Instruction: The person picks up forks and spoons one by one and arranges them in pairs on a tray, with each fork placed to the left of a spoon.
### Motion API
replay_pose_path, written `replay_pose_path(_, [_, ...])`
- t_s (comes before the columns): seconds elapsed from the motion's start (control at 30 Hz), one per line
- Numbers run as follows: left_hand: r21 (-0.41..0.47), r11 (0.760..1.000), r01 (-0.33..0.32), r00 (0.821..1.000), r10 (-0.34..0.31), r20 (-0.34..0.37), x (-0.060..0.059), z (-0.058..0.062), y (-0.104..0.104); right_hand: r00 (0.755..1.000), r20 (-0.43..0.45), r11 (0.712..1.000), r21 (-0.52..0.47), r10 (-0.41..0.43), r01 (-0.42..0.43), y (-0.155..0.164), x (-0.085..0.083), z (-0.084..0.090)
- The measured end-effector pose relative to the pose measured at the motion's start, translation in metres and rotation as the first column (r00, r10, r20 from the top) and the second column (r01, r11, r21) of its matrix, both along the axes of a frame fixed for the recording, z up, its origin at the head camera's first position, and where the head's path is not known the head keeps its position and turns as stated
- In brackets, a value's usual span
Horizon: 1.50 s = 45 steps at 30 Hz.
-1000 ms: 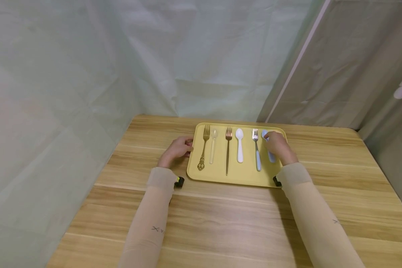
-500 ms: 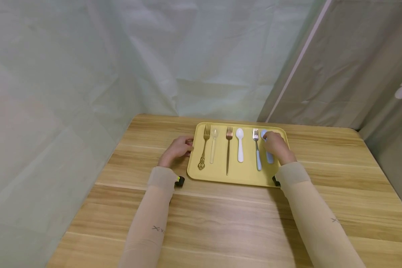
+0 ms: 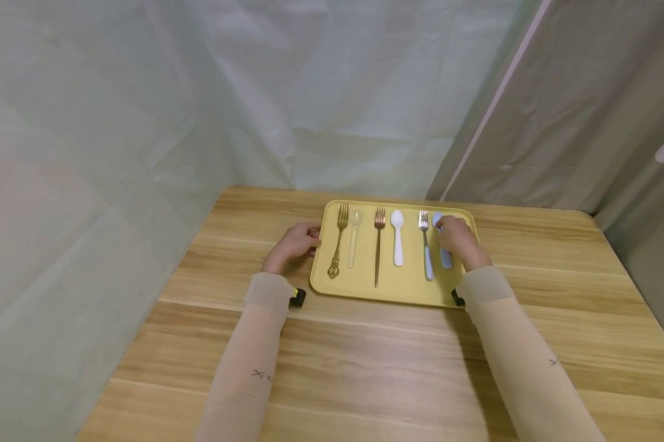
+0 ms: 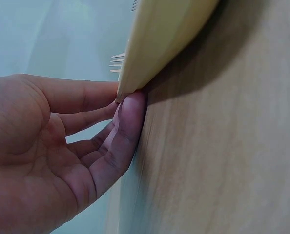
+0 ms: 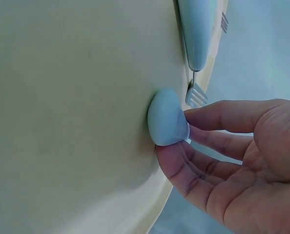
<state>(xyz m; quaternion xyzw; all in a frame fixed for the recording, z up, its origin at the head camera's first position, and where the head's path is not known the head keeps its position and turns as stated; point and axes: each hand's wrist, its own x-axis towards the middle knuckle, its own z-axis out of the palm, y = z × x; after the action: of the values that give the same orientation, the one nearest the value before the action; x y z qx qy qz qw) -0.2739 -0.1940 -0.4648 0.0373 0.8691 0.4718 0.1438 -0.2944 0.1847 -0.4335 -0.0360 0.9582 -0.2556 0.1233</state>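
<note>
Right hand [image 3: 457, 240] fingers are touching, nearly straight, the light, slick blue plastic spoon [image 5: 167, 118] bowl; handle looking the easier hold; left hand [image 3: 294, 244] fingers are resting relaxed against yellow tray [image 3: 359, 282] edge

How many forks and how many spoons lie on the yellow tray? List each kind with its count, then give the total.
Forks: 3 (gold fork, copper fork, blue-handled fork)
Spoons: 3 (clear spoon, white spoon, blue spoon)
Total: 6 pieces on the tray

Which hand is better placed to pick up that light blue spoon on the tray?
Probably the right hand: its fingertips already touch the blue spoon. The left hand rests at the tray's opposite edge.
</note>
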Motion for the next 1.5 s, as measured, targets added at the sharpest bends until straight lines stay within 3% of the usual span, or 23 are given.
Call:
replay_pose_path(0.3, [0.006, 1.0, -0.007, 1.0, 0.007, 0.005, 0.0, 0.003, 0.001, 0.999, -0.029, 0.999, 0.009, 0.034, -0.033, 0.002, -0.001, 0.001])
replay_pose_path(1.2, [0.021, 1.0, 0.007, 1.0, -0.007, 0.017, -0.002, 0.001, 0.005, 1.0, -0.001, 0.999, -0.036, 0.003, -0.003, 0.011, 0.004, 0.001])
replay_pose_path(1.5, [0.013, 1.0, 0.009, 1.0, -0.009, 0.004, -0.004, 0.0, 0.006, 0.999, -0.043, 1.0, -0.019, 0.016, -0.017, 0.016, 0.008, 0.003])
